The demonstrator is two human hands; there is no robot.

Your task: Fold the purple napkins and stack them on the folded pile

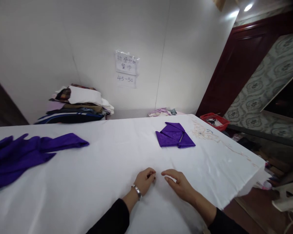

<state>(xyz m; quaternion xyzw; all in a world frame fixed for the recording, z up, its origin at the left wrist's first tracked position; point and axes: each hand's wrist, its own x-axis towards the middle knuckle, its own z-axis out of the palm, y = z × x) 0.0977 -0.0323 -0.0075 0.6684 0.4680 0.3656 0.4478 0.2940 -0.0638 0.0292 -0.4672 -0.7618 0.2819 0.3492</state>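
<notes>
My left hand [146, 180], with a silver bracelet at the wrist, is just above or on the white tablecloth [100, 182]. Its fingers are curled in and nothing shows in them. Close by on the right is my right hand [177, 183], its thumb and fingers apart and holding nothing. Beyond both hands lies a purple napkin [172, 136], folded flat into a pointed, many-cornered shape; neither hand touches it. Loose purple cloths [21, 154] lie crumpled in a heap at the left, cut off by the picture's edge.
Folded clothes [80, 102] are stacked behind the table's far edge at the left. A small cloth pile [161, 112] lies farther right. A red basket [215, 121] stands by the far right corner. A paper sign [127, 69] hangs on the wall. A white chair [289, 198] stands at the right.
</notes>
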